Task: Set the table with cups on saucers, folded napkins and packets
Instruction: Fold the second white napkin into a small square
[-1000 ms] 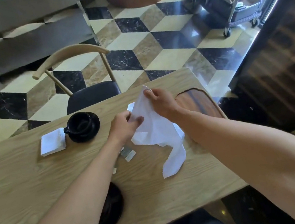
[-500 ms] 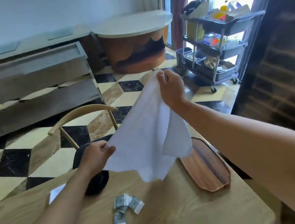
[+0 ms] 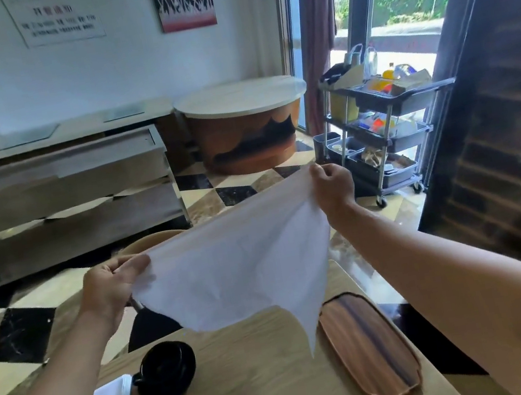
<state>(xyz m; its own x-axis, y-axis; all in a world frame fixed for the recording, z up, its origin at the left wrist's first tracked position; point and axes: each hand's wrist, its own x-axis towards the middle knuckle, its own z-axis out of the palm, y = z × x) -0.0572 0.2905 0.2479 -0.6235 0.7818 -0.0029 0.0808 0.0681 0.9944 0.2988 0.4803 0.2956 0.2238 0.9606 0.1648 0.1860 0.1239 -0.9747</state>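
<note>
Pinching opposite corners, left hand (image 3: 111, 288) and right hand (image 3: 331, 184) each grip the napkin (image 3: 230, 272) spread in the air above the worktop's (image 3: 285, 384) far edge; thin, limp cloth, probably best held by corners for folding.

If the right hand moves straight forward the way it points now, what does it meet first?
Probably nothing close: the right hand, pinching the napkin corner, points over open floor toward the metal cart, though depth is unclear.
</note>
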